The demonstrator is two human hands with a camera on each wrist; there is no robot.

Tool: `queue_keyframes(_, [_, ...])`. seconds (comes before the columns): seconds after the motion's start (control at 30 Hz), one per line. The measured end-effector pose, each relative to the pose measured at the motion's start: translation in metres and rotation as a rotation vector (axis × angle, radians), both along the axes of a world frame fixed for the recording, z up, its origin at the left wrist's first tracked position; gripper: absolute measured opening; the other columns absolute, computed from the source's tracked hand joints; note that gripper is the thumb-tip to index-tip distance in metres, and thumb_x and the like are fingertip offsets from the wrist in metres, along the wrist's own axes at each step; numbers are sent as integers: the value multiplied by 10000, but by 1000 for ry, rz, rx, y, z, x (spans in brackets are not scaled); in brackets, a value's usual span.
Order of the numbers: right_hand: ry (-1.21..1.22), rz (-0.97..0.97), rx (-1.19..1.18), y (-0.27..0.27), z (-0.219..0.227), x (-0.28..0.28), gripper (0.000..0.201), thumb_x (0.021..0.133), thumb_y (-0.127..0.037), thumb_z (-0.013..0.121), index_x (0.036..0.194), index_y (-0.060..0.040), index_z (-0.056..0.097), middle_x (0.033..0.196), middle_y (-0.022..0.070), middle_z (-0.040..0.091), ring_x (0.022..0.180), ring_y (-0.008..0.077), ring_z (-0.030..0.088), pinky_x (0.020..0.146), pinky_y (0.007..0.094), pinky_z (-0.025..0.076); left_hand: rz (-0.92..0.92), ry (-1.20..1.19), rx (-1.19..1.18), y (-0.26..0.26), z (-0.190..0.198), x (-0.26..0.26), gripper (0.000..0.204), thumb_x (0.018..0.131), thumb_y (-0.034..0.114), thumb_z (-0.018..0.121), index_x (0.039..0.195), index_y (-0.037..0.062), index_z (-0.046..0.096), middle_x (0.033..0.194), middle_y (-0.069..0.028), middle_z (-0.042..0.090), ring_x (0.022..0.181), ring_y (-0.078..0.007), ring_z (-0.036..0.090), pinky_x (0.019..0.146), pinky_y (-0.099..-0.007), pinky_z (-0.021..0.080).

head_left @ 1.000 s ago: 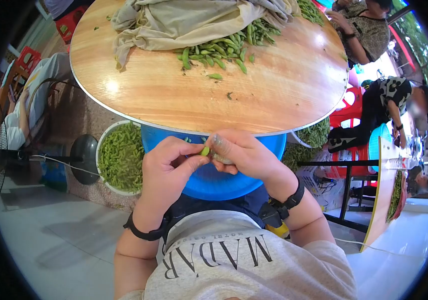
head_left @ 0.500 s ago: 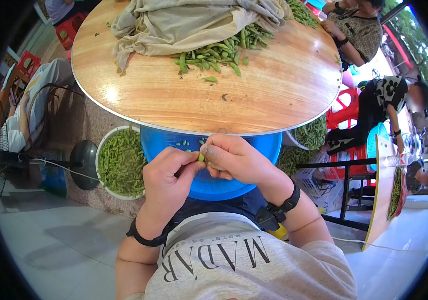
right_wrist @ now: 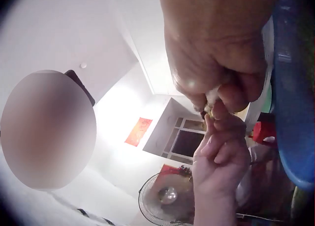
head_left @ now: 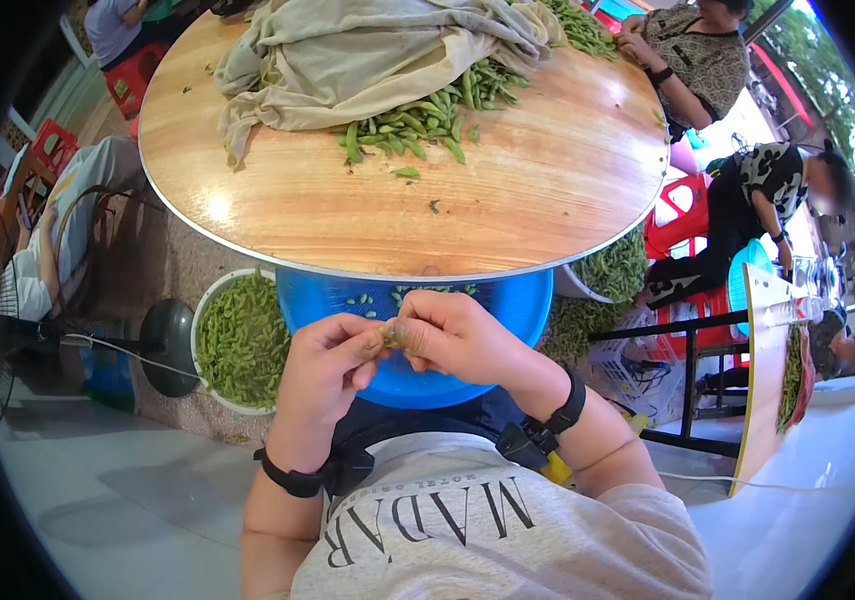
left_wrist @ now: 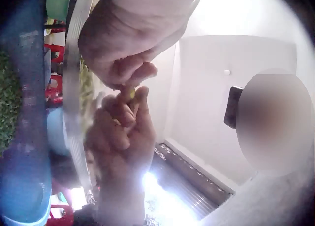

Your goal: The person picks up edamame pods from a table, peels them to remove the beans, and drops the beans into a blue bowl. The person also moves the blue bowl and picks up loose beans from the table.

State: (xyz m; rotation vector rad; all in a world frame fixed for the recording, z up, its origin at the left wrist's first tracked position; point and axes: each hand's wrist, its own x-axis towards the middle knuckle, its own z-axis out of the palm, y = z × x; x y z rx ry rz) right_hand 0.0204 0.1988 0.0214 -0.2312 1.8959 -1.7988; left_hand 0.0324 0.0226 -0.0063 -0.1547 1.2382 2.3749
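Over the blue basin (head_left: 300,300), my two hands meet fingertip to fingertip around a small edamame pod (head_left: 388,336). My left hand (head_left: 330,365) pinches one end between thumb and forefinger, while my right hand (head_left: 458,335) pinches the other side, its thumb stained dark. Fingers cover most of the pod; a yellow-green bit of it (left_wrist: 132,93) shows between the fingertips in the left wrist view. Loose shelled beans (head_left: 358,299) lie in the basin, below and beyond the hands.
A round wooden table (head_left: 348,215) stands just ahead, bearing a pile of pods (head_left: 413,125) partly under a beige cloth (head_left: 368,65). On the floor to the left is a white tub (head_left: 206,375) full of pods. More pods (head_left: 608,265) are at the right, where other people sit.
Both hands have shifted slightly left and lower, still pinching at the pod. Less green of it shows between the fingers than before. More beans in the basin have come into view.
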Motion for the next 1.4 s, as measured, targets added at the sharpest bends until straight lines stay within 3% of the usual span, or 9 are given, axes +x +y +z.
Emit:
queue_keyframes(0.07, [-133,7,-63,3,-2,-3,222,858,-180,546,719,-9,520,591,30,523,545,92,480,497,245,388,44,-12,35,3,-3,1,78,788,48,617,814,-24,600,677,-76,590,455,-68,447,395,-177,306])
queue_keyframes(0.17, [283,-225,-51,2,-17,-4,151,802,-148,615,790,-4,572,646,57,560,579,115,502,528,262,407,143,55,-92,9,1,2,72,793,53,615,803,-14,592,680,-73,591,452,-69,446,395,-177,311])
queue_keyframes(0.27, [683,-126,141,3,-6,-3,166,741,-124,670,849,-17,604,692,85,578,610,136,521,549,276,415,176,100,-166,15,0,5,65,793,52,615,794,-6,586,670,-66,584,449,-70,442,393,-179,313])
queue_keyframes(0.57, [140,-104,-100,10,-18,-5,131,741,-118,659,806,-26,592,651,-7,529,589,53,463,509,209,375,35,-114,152,20,-7,9,116,840,110,559,775,14,549,674,-60,552,449,-65,404,398,-177,288])
queue_keyframes(0.8, [97,-16,-94,16,-23,-6,113,707,-88,615,781,-23,560,626,-2,521,578,47,462,501,201,371,-3,170,-470,21,8,12,61,837,60,551,795,20,533,667,-35,534,484,-58,448,428,-173,337])
queue_keyframes(1.0, [-143,9,4,23,-16,-15,86,691,-77,596,760,-30,578,607,9,519,595,67,483,511,233,398,98,544,-762,35,8,10,59,779,-18,590,780,4,535,688,-43,541,521,-72,492,451,-196,392])
queue_keyframes(1.2, [548,-33,155,25,-33,-5,90,693,-55,574,769,-10,591,701,131,576,648,237,576,580,323,456,140,676,-1023,10,8,6,80,763,-56,591,766,-7,528,705,-31,511,534,-40,470,469,-175,380])
queue_keyframes(1.3, [677,-211,181,42,-15,-21,102,707,-63,577,792,-8,593,760,165,580,692,318,574,618,359,463,264,464,-1136,-35,-11,1,97,751,-75,583,798,-6,534,686,-8,520,567,-32,470,493,-171,377])
queue_keyframes(1.4, [869,-538,595,67,-19,-66,190,723,-45,555,905,10,546,913,196,564,852,337,551,715,389,449,340,381,-1322,-86,-36,-1,105,732,-65,579,806,1,545,689,-50,545,572,-86,514,518,-219,412])
